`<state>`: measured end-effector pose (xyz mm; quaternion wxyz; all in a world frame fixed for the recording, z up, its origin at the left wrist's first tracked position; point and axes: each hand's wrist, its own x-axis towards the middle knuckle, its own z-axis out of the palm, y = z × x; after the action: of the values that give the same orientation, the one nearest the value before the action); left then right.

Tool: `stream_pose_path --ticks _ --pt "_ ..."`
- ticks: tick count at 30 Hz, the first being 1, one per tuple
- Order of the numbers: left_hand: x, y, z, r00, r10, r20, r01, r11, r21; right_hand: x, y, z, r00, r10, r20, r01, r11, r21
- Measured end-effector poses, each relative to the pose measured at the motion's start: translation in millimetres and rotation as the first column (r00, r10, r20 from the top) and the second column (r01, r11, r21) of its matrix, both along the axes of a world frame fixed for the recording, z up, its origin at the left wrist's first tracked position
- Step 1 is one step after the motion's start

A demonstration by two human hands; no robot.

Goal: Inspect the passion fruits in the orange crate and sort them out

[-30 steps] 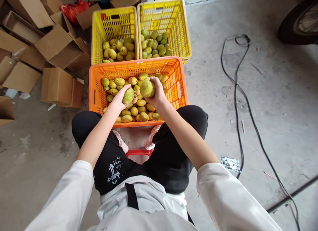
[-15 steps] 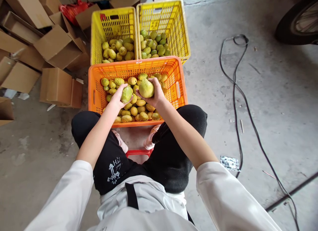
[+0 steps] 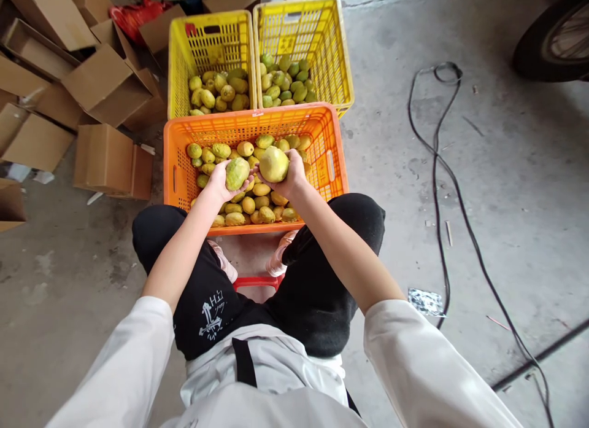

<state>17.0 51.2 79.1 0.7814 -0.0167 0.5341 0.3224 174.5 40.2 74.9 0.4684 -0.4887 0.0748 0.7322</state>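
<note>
My left hand (image 3: 219, 185) cradles a mottled green-yellow oval fruit (image 3: 237, 174) on its palm, with fingertips showing past its right side. In my right hand (image 3: 294, 174) rests a rounder, paler yellow-green fruit (image 3: 274, 164), held from the right and below. The two fruits are side by side with a small gap between them. Both hands are above an orange plastic crate (image 3: 251, 229), whose bottom is covered with several yellow and greenish oval fruits (image 3: 248, 205). The exact kind of fruit is unclear.
Behind the orange crate stand a left yellow crate (image 3: 177, 78) and a right yellow crate (image 3: 344, 66), both holding fruits. Cardboard boxes (image 3: 103, 158) crowd the left. On the right floor lie a black cable (image 3: 435, 151) and a silvery wrapper (image 3: 426, 302); a wheel (image 3: 534, 53) stands beyond.
Both fruits have turned a little in my hands. My right hand has shifted slightly down and right, and the fingers of my left hand have loosened around its fruit.
</note>
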Motion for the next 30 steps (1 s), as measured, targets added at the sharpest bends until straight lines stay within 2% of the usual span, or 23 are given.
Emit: stream_pose_path --ticks 5,9,12,16,18,21,30 --pt "-2.0 1.4 -4.3 0.996 -0.039 -0.08 0.044 0.998 0.055 -1.9 -0.9 1.0 0.997 -0.041 0.067 0.04 0.999 0.009" --pt "1.3 -2.8 -4.5 0.985 -0.041 -0.168 0.068 0.985 0.158 -3.7 -1.9 -8.5 0.983 -0.082 0.165 0.056 0.986 0.154" --pt "3.7 -4.3 -5.1 0.989 0.019 -0.149 0.009 0.984 0.179 -4.5 -1.4 -15.5 0.974 -0.083 0.213 0.035 0.975 0.22" --pt "1.6 0.9 -8.7 0.984 0.126 -0.127 -0.11 0.986 0.125 -4.3 -0.9 -13.1 0.979 -0.069 0.191 0.037 0.985 0.167" --pt "-0.3 3.9 -10.3 0.983 0.143 -0.119 -0.129 0.985 0.113 -3.8 -1.4 -9.2 0.977 -0.064 0.202 0.041 0.992 0.119" --pt "-1.6 5.9 -10.7 0.986 0.127 -0.107 -0.116 0.988 0.102 -3.0 -2.5 -4.7 0.976 -0.056 0.21 0.044 0.997 0.064" --pt "0.9 5.7 -11.5 0.983 0.093 -0.156 -0.078 0.992 0.099 -1.9 -3.9 2.8 0.992 -0.052 0.119 0.045 0.997 0.056"
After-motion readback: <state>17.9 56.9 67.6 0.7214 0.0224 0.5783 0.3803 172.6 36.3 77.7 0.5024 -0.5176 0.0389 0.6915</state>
